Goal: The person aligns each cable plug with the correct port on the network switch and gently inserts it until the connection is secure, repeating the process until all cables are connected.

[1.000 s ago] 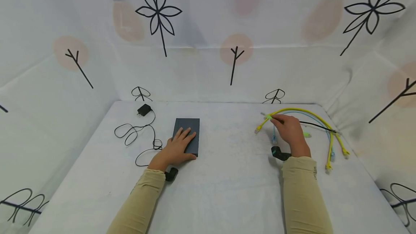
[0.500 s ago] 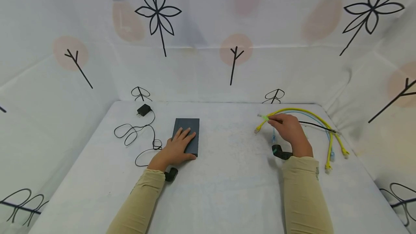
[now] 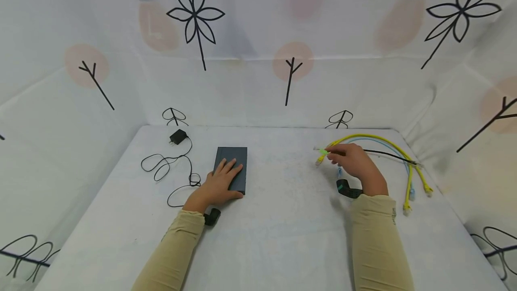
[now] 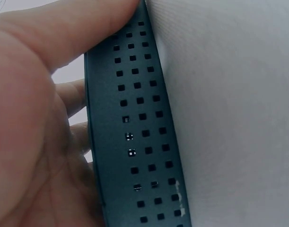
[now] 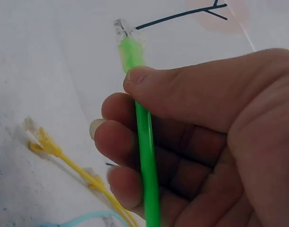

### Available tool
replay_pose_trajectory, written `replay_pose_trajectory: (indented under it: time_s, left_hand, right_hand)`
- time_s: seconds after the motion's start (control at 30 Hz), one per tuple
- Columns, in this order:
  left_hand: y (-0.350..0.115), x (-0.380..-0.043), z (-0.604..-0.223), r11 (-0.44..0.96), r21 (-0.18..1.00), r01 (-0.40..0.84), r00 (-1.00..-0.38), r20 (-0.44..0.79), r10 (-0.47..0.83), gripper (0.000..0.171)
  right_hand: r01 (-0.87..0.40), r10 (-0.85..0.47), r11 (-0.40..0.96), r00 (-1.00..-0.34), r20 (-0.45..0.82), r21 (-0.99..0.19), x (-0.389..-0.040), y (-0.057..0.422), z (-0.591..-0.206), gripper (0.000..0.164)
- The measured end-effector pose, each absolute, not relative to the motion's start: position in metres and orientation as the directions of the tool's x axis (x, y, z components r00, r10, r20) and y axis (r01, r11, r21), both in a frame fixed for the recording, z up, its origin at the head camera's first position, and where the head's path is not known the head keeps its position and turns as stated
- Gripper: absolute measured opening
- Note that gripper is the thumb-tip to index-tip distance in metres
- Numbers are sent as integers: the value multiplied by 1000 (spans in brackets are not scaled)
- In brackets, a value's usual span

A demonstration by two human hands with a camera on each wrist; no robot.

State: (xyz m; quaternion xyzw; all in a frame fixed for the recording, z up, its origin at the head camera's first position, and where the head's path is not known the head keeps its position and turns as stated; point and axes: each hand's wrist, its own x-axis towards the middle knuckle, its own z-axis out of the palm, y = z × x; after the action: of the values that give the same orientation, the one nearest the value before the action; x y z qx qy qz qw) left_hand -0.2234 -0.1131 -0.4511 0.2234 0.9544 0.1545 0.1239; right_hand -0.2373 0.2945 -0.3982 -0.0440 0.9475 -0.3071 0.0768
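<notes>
A dark grey-blue box with a flat top (image 3: 232, 158) lies on the table left of centre. Rows of small square vent holes run along its side wall (image 4: 135, 118). My left hand (image 3: 219, 185) rests on the box with fingers spread over the top and the thumb at the near edge. My right hand (image 3: 355, 163) pinches a bright green Ethernet cable (image 5: 146, 156) between thumb and forefinger, just behind its plug. The clear plug (image 5: 123, 29) sticks out past the fingertips, while the other fingers curl beside the cable. Much of the green cable is hidden by the hand in the head view.
Yellow Ethernet cables (image 3: 409, 174), a light blue one (image 3: 411, 193) and a black cord (image 3: 389, 152) lie bunched around my right hand. A black power adapter (image 3: 178, 137) with a loosely looped thin cord (image 3: 163, 165) lies at the back left.
My right hand has moved a little left and slightly toward me, carrying the green cable's plug. My left hand has stayed on the box.
</notes>
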Motion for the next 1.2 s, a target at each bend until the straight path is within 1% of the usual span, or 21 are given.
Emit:
replay_pose_trajectory:
  time_s: [0.2,0.43,0.83,1.03,1.2]
  left_hand:
    - [-113,-223,-449,853,348,388,-870,-168,464,89]
    - [-114,-223,-449,852,347,393,-870,-161,467,88]
    - [-113,-224,-449,854,347,389,-871,-164,463,89]
    - [-113,-225,-449,854,343,391,-871,-163,464,88]
    - [-113,-224,-450,854,345,390,-869,-168,465,88]
  right_hand:
    - [-81,-173,784,-981,-92,-616,-236,290,-399,33]
    - [-131,-205,778,-977,-52,-614,-238,285,-401,35]
    - [-91,-253,769,-953,-170,-633,-241,270,-403,36]
    - [-104,-298,737,-937,-182,-668,-240,260,-404,37]
    - [-139,-330,741,-928,-176,-657,-240,249,-406,32]
